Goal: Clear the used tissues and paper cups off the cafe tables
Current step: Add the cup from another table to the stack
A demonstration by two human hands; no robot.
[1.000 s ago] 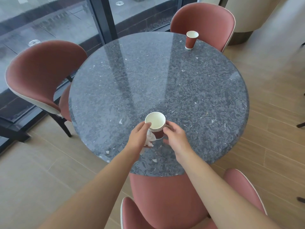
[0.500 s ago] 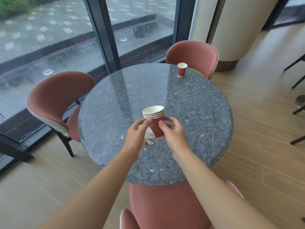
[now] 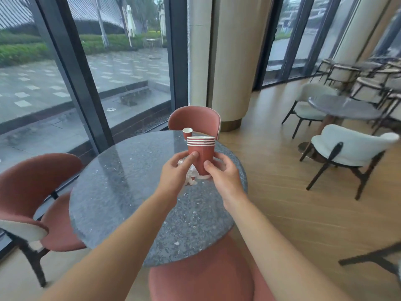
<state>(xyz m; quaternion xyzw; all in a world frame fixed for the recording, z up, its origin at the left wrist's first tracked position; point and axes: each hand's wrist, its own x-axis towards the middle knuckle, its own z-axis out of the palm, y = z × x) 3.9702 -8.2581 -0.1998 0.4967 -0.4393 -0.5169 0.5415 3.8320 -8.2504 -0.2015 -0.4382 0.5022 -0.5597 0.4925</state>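
A stack of several red paper cups (image 3: 202, 153) with white rims is lifted above the round grey stone table (image 3: 130, 187). My left hand (image 3: 175, 173) grips the stack from the left and also holds crumpled white tissue (image 3: 191, 177) against its palm. My right hand (image 3: 223, 173) grips the lower right of the stack. A single red paper cup (image 3: 187, 133) stands upright at the table's far edge, behind the stack.
Red chairs stand around the table: one at the far side (image 3: 195, 120), one at the left (image 3: 32, 192), one at the near edge (image 3: 201, 276). A second round table (image 3: 342, 108) with white chairs (image 3: 351, 148) stands to the right. A pillar (image 3: 230, 61) rises behind.
The cup stack has risen off the table in both hands. My view has tilted up and the room beyond now shows.
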